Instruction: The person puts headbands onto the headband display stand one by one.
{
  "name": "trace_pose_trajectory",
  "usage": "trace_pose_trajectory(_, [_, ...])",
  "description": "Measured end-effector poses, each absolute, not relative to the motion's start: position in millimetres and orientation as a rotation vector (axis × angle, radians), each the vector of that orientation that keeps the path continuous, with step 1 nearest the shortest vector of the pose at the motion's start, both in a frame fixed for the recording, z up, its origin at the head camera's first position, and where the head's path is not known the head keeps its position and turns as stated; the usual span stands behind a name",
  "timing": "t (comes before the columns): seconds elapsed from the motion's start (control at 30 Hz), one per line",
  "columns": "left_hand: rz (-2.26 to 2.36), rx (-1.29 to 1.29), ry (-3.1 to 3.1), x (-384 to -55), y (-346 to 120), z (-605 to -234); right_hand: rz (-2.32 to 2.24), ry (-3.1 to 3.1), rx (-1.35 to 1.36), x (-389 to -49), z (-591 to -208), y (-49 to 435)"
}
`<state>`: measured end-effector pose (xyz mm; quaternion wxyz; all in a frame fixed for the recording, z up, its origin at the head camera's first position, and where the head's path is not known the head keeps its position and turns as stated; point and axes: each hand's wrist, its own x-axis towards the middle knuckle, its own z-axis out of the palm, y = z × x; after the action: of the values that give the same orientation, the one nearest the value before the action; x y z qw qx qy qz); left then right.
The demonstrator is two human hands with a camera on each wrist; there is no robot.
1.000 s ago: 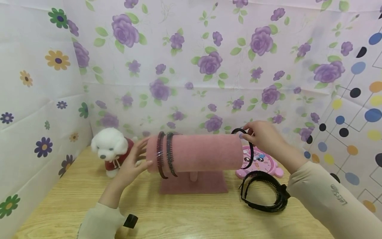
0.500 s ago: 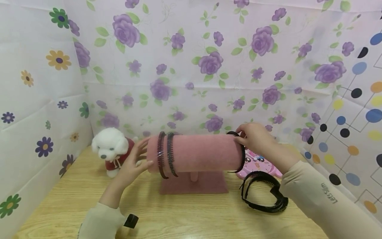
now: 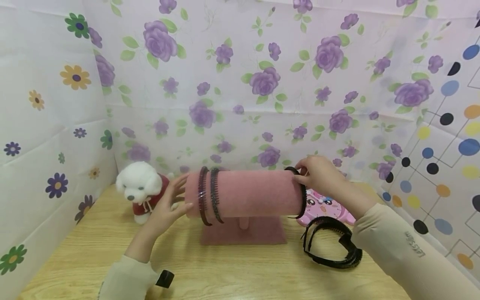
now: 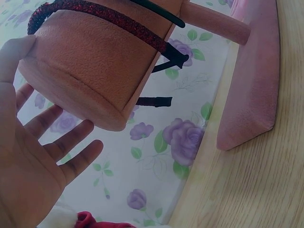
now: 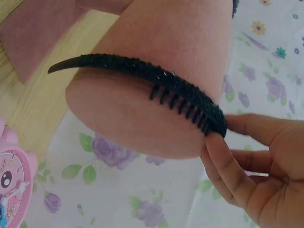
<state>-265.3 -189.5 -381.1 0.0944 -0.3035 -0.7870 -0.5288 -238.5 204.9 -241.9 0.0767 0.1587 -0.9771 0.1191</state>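
Note:
A pink velvet headband stand (image 3: 258,191) with a horizontal roll stands on the table. Two glittery toothed headbands, one dark red (image 4: 111,16) and one dark (image 3: 214,196), sit around the roll's left part. My left hand (image 3: 166,208) rests against the roll's left end, its fingers spread and fairly straight in the left wrist view. At the other end, my right hand (image 3: 318,175) pinches a black sparkly headband (image 5: 156,73) between thumb and fingers. This band curves over the roll near its right rim, teeth toward the end face.
Several black headbands (image 3: 350,260) lie nested on the table at the right. Behind them is a pink cartoon-faced clock (image 3: 324,208). A white plush dog (image 3: 136,183) in red sits behind my left hand. Patterned cloth (image 3: 240,83) hangs around the wooden table (image 3: 232,271).
My right hand has moved left, bringing the black headband from beside the roll's right end onto it. In the last half second it has hardly moved. My left hand stays in place.

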Motion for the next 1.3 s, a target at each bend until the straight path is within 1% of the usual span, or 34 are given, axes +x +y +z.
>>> trace_pose_trajectory(0.33, [-1.598,-0.87,-2.364,-264.1,-188.5,-381.5,0.621,-2.971,0.717,-230.1,-244.8,231.3])
trace_pose_trajectory(0.57, [-1.593,-0.872,-2.364,-264.0,-189.0,-383.4,0.668,-3.007,0.736,-225.8,-256.0,242.7])
trace_pose_trajectory(0.7, [-1.593,-0.877,-2.359,-264.2,-189.4,-384.2,0.705,-2.986,0.799,-228.1,-263.3,245.4])
trace_pose_trajectory(1.03, [-1.604,-0.879,-2.35,-262.8,-189.1,-383.7,0.603,-2.952,0.926,-229.6,-272.9,244.0])
trace_pose_trajectory(1.3, [-1.594,-0.893,-2.33,-264.4,-190.0,-381.2,0.548,-2.934,0.882,-236.6,-274.8,240.9])
